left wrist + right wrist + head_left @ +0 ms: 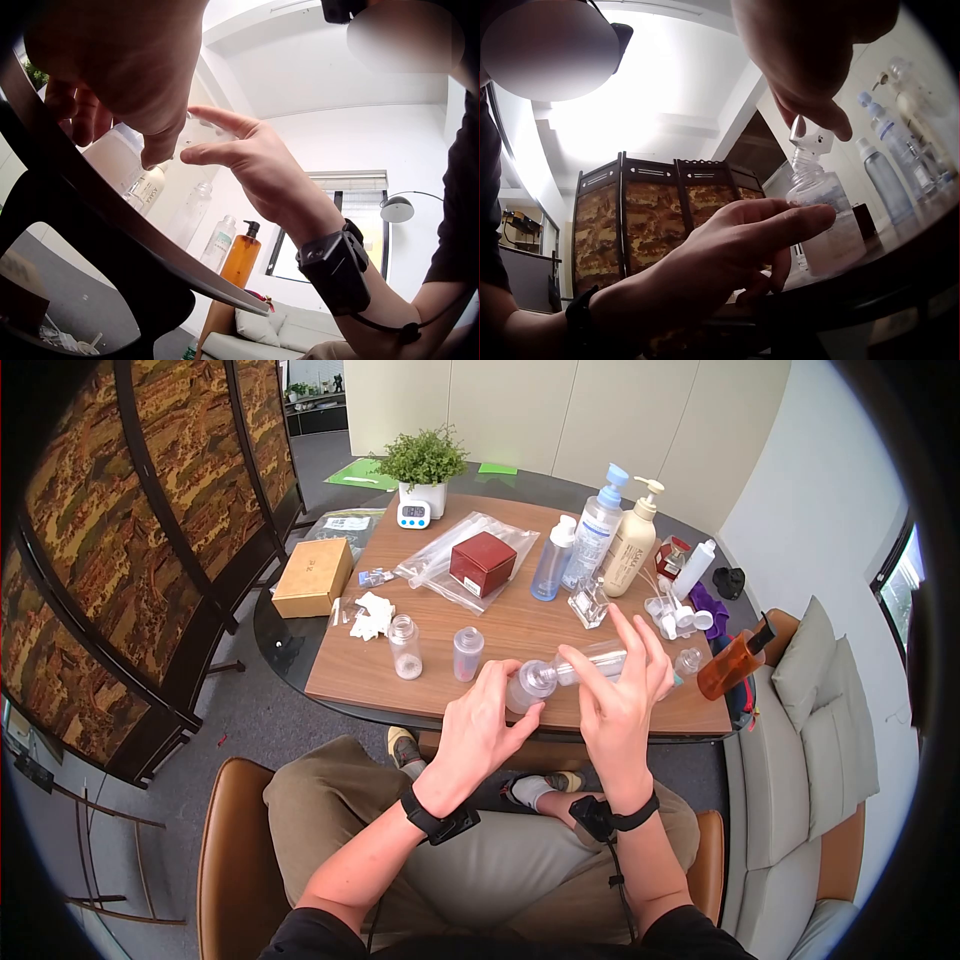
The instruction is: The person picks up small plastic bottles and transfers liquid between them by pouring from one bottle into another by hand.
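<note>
My left hand (478,725) grips a clear, wide bottle (532,682) at the table's front edge. Its threaded neck and cloudy lower part show in the right wrist view, where left fingers lie along the bottle (832,236). Between thumb and fingers, my right hand (622,720) holds a clear object (592,663), tilted sideways. The narrow end of this clear object (810,139) meets the bottle's mouth; whether they touch, I cannot tell. In the left wrist view, right fingers partly hide it. Two small open bottles, one clear (405,650) and one cloudy (467,655), stand left of my hands.
Behind are a dark red box (482,563) on a plastic bag, a blue bottle (552,560), pump bottles (630,545) and a glass bottle (588,603). An amber pump bottle (732,665) is at the right, crumpled tissue (373,616) and a cardboard box (312,578) at the left.
</note>
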Tool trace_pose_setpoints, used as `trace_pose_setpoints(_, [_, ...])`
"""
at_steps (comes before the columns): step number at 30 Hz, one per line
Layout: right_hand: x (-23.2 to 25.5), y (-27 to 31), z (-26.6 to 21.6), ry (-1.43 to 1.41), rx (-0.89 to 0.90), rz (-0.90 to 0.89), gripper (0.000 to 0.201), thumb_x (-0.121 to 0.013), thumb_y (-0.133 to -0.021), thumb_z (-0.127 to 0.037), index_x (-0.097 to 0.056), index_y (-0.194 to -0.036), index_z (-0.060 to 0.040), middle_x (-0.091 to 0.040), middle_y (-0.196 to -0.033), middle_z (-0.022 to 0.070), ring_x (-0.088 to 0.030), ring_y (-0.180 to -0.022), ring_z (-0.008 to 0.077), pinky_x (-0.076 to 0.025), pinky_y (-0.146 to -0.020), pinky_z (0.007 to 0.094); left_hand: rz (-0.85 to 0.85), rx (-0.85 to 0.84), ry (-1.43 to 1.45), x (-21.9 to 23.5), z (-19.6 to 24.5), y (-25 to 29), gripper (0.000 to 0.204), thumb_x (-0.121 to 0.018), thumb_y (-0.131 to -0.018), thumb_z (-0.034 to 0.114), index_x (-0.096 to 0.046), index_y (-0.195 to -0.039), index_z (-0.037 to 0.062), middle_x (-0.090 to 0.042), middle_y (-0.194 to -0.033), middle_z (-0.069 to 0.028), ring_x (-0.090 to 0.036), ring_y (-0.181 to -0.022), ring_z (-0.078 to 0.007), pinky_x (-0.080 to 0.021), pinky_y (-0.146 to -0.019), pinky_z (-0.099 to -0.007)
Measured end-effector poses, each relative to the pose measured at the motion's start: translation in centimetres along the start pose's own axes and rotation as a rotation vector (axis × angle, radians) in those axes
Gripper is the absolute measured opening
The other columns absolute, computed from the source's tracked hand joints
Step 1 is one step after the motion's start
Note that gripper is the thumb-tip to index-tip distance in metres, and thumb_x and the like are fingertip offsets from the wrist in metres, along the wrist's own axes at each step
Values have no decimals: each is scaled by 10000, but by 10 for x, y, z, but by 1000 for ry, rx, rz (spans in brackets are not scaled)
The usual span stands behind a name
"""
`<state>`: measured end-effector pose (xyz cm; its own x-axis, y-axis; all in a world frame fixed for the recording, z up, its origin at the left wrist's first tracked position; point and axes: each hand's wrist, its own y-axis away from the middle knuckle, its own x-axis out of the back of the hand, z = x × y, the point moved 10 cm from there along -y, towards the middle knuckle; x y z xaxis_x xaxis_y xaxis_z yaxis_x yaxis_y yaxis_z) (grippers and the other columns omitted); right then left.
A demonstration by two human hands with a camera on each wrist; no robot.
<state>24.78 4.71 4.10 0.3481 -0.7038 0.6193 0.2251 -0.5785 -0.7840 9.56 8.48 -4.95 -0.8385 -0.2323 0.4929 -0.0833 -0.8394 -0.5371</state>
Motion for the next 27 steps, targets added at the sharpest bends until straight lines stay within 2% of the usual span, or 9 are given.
trace_pose_setpoints(7, [2,-1,5,6,-53,-18,473,-821,-847,-61,-836,-1301,-195,-551,-1659,145,-448,-1535,384,-276,-1259,570,12,5,-4,1,-2,0,564,-896,-927,253,-632,-1373,30,-752,-1241,-148,-770,-1064,-379,-629,-852,-482])
trace_pose_setpoints(13, [4,3,17,-130,-193,20,493,-901,-860,-148,-802,-1343,-135,-603,-1419,104,-520,-1324,347,-318,-1185,562,-2,31,3,1,-3,0,559,-887,-930,257,-633,-1373,30,-754,-1244,-150,-772,-1077,-379,-629,-855,-481])
trace_pose_setpoints(15, [0,3,22,-206,-241,-18,461,-906,-889,-150,-785,-1330,-91,-617,-1305,105,-569,-1218,320,-420,-1096,511,-1,28,2,1,-2,0,555,-886,-931,253,-633,-1371,30,-754,-1243,-151,-772,-1073,-380,-628,-852,-480])
trace_pose_setpoints(16, [-2,4,24,-206,-241,-18,461,-906,-889,-150,-785,-1330,-91,-617,-1305,105,-569,-1218,320,-420,-1096,511,-1,25,0,1,-2,0,551,-884,-931,249,-632,-1369,30,-754,-1243,-151,-773,-1068,-381,-628,-848,-479])
trace_pose_setpoints(18, [-10,6,32,-413,-280,13,446,-909,-907,-139,-761,-1317,-47,-643,-1214,107,-631,-1053,289,-519,-940,439,7,20,3,2,-2,1,554,-884,-926,248,-632,-1367,27,-753,-1239,-153,-772,-1064,-383,-627,-843,-477])
trace_pose_setpoints(19, [-9,5,30,-414,-280,13,446,-909,-907,-139,-761,-1317,-47,-643,-1214,107,-631,-1053,289,-519,-940,439,14,16,6,2,-1,1,558,-884,-920,247,-631,-1366,25,-753,-1236,-154,-772,-1059,-385,-626,-839,-475])
trace_pose_setpoints(21, [-14,7,34,-458,-363,-26,441,-904,-926,-132,-742,-1322,-21,-662,-1137,104,-648,-907,270,-550,-805,404,29,10,5,3,0,1,564,-885,-910,248,-629,-1360,23,-751,-1223,-156,-771,-1039,-388,-626,-825,-474])
trace_pose_setpoints(23, [-17,9,35,-456,-388,-39,436,-900,-934,-137,-738,-1319,-12,-668,-1128,96,-647,-885,258,-551,-795,400,44,4,3,4,0,2,571,-885,-899,249,-627,-1354,20,-749,-1210,-158,-771,-1018,-391,-627,-811,-474])
trace_pose_setpoints(27, [-26,15,42,-447,-423,-48,422,-880,-961,-142,-728,-1321,17,-680,-1096,90,-644,-848,213,-535,-730,368,75,-9,11,6,3,3,604,-887,-848,254,-613,-1328,9,-732,-1151,-164,-743,-836,-369,-611,-730,-464])
